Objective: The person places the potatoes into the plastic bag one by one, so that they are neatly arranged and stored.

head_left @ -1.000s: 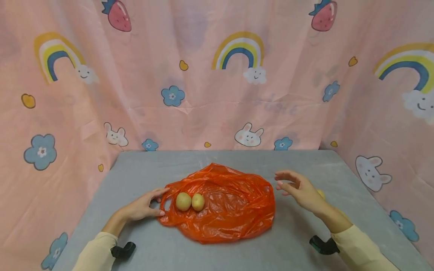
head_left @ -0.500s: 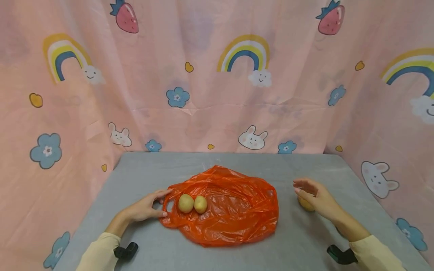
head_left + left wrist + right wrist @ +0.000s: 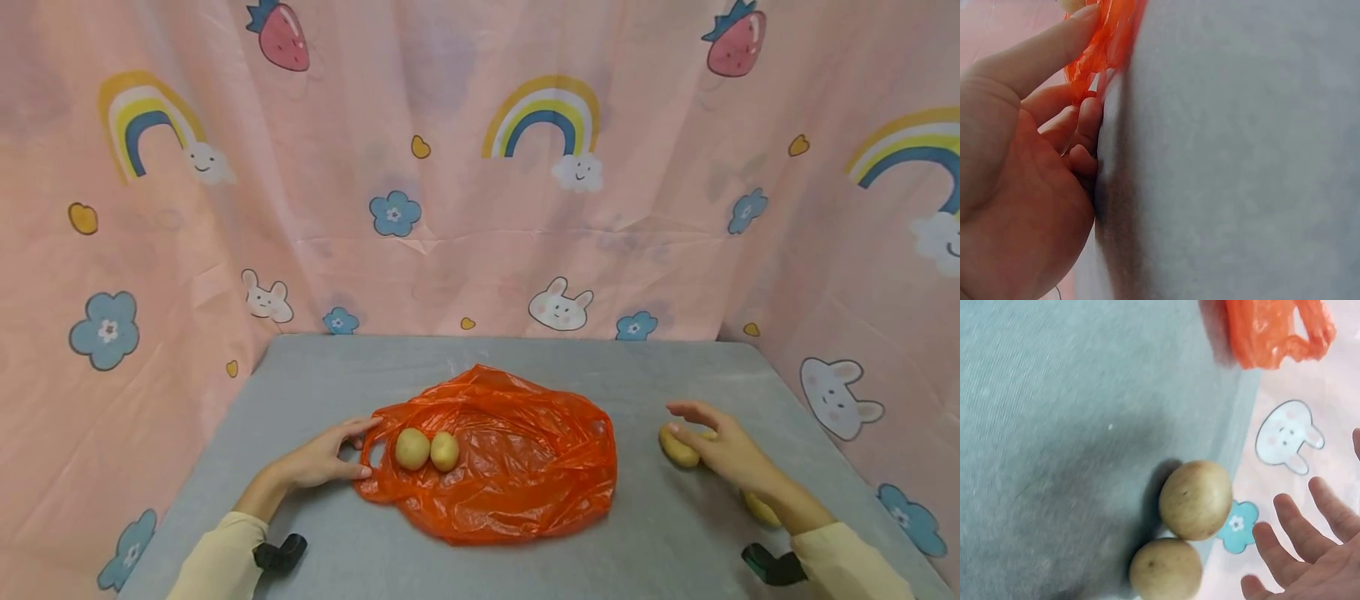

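An orange-red plastic bag lies spread on the grey table, with two potatoes side by side on its left part. My left hand rests at the bag's left handle, its thumb and forefinger apart and touching the plastic. In the left wrist view, the other fingers curl loosely beside the tabletop. On the right, my right hand hovers with spread fingers over more potatoes. One potato lies near the right wrist. Two potatoes touch each other in the right wrist view.
A pink printed curtain hangs behind the table and along both sides. Black wrist devices sit at both cuffs. Bare tabletop lies between the bag and the potatoes at right.
My right hand has moved right, from beside the bag to the loose potatoes, uncovering one near its thumb. My left hand has stayed at the bag handle. The head view has shifted slightly.
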